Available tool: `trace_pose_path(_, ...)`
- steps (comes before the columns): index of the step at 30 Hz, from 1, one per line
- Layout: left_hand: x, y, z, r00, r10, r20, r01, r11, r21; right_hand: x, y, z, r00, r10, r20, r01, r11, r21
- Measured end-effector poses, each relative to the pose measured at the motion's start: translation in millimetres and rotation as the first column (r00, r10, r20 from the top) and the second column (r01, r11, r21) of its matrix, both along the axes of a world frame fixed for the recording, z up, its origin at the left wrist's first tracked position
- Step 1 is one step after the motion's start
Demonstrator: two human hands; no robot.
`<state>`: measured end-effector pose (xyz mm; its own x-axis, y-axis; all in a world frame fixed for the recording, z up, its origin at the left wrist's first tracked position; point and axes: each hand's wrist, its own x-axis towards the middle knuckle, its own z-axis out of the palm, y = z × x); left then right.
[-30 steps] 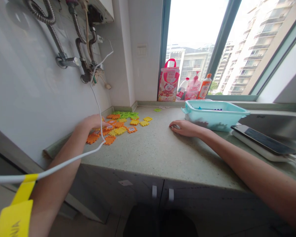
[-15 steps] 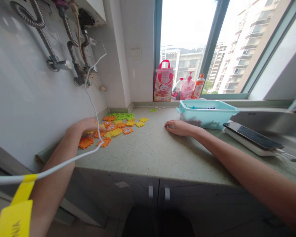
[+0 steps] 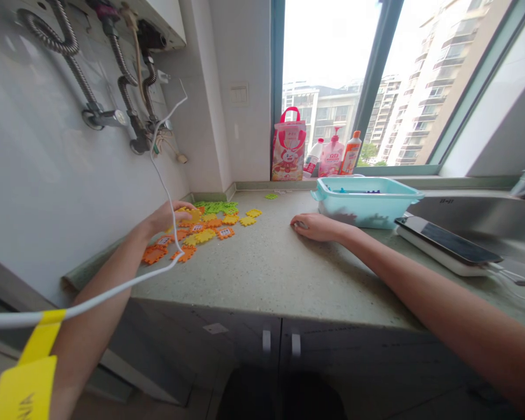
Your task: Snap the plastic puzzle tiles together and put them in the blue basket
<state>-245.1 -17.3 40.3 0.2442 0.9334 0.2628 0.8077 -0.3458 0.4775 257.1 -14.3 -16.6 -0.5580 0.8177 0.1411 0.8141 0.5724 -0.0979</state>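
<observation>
Several flat toothed plastic pieces in orange (image 3: 154, 254), yellow (image 3: 205, 235) and green (image 3: 217, 206) lie scattered on the speckled countertop (image 3: 262, 268) by the left wall. My left hand (image 3: 166, 216) is lifted a little above them, its fingers closed round a yellow piece (image 3: 194, 214). My right hand (image 3: 314, 226) rests on the counter beside a light blue plastic bin (image 3: 367, 201), fingers curled over something small and pale that I cannot make out.
A white cable (image 3: 164, 181) hangs from the wall pipes across my left arm. A phone on a white pad (image 3: 448, 244) lies right of the bin, then a metal sink (image 3: 485, 219). A pink bag (image 3: 287, 146) and bottles (image 3: 341, 154) stand on the sill.
My left hand has risen from the pile, lifting a yellow piece and uncovering the pieces beneath. My right hand has stayed put. The camera turned slightly.
</observation>
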Motion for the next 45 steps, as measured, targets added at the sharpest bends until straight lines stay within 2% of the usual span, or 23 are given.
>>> trace_pose_path(2, 13, -4, -1.9, 0.999, -0.048, 0.016, 0.049, 0.997, -0.065, -1, -1, 0.3, 1.000, -0.004, 0.002, 0.004, 1.000, 0.002)
trace_pose_path(6, 59, -16, -12.0, 0.977, -0.209, 0.028, 0.210, 0.977, -0.046, -4, -5, 2.2, 1.000, -0.019, 0.010, 0.019, 1.000, -0.003)
trace_pose_path(9, 87, -25, -17.7, 0.930, -0.290, 0.225, 0.314, 0.946, -0.081, -5, -5, 2.4, 1.000, -0.028, 0.011, 0.028, 1.000, -0.002)
trace_pose_path(12, 90, -29, -15.3, 0.879, -0.299, 0.372, 0.335, 0.941, -0.036, -3, -1, -0.3, 1.000, -0.019, -0.003, 0.019, 1.000, -0.008)
trace_pose_path(14, 79, -27, -10.1, 0.912, -0.265, 0.314, 0.256, 0.964, 0.071, -4, -1, -2.4, 0.999, 0.011, -0.052, -0.011, 1.000, 0.005)
trace_pose_path(16, 63, -23, -4.8, 0.980, -0.162, 0.118, 0.143, 0.977, 0.158, -10, -6, -2.6, 0.988, 0.076, -0.137, -0.070, 0.996, 0.048)
trace_pose_path(17, 53, -20, -2.9, 0.995, -0.097, -0.008, 0.097, 0.982, 0.162, -15, -12, -1.7, 0.976, 0.123, -0.181, -0.111, 0.991, 0.076)
trace_pose_path(20, 29, -11, -1.9, 0.962, -0.015, -0.273, 0.017, 1.000, 0.005, -40, -37, 4.1, 0.924, 0.295, -0.244, -0.271, 0.954, 0.127)
trace_pose_path(23, 19, -5, -6.0, 0.937, -0.059, -0.343, -0.010, 0.980, -0.197, -66, -66, 8.1, 0.872, 0.452, -0.185, -0.442, 0.892, 0.096)
trace_pose_path(25, 25, -6, -9.3, 0.944, -0.112, -0.310, 0.017, 0.956, -0.293, -78, -78, 7.8, 0.863, 0.485, -0.141, -0.478, 0.875, 0.081)
trace_pose_path(27, 39, -12, -11.8, 0.949, -0.172, -0.265, 0.077, 0.940, -0.333, -84, -82, 6.0, 0.872, 0.476, -0.115, -0.471, 0.880, 0.064)
trace_pose_path(31, 78, -31, -15.5, 0.912, -0.344, -0.224, 0.292, 0.927, -0.237, -81, -77, 2.8, 0.901, 0.420, -0.108, -0.419, 0.907, 0.033)
trace_pose_path(33, 91, -38, -18.8, 0.893, -0.443, -0.078, 0.417, 0.881, -0.226, -79, -74, 2.0, 0.904, 0.413, -0.114, -0.409, 0.911, 0.052)
trace_pose_path(34, 95, -39, -21.1, 0.887, -0.462, 0.008, 0.454, 0.869, -0.198, -78, -74, 1.6, 0.901, 0.417, -0.117, -0.412, 0.909, 0.064)
trace_pose_path(36, 98, -36, -26.6, 0.892, -0.441, 0.094, 0.449, 0.890, -0.077, -77, -73, 0.6, 0.888, 0.444, -0.123, -0.437, 0.896, 0.081)
trace_pose_path(38, 97, -26, -32.8, 0.917, -0.397, 0.033, 0.393, 0.915, 0.087, -80, -74, -0.4, 0.867, 0.482, -0.125, -0.474, 0.876, 0.085)
trace_pose_path(40, 96, -15, -38.9, 0.909, -0.404, -0.107, 0.418, 0.888, 0.193, -85, -76, -1.1, 0.839, 0.530, -0.121, -0.523, 0.848, 0.084)
trace_pose_path(42, 100, -7, -44.4, 0.848, -0.467, -0.249, 0.515, 0.837, 0.183, -93, -78, -1.1, 0.803, 0.585, -0.114, -0.579, 0.811, 0.084)
trace_pose_path(45, 111, -4, -49.2, 0.747, -0.543, -0.384, 0.607, 0.792, 0.061, -102, -81, -0.9, 0.764, 0.636, -0.106, -0.631, 0.771, 0.084)
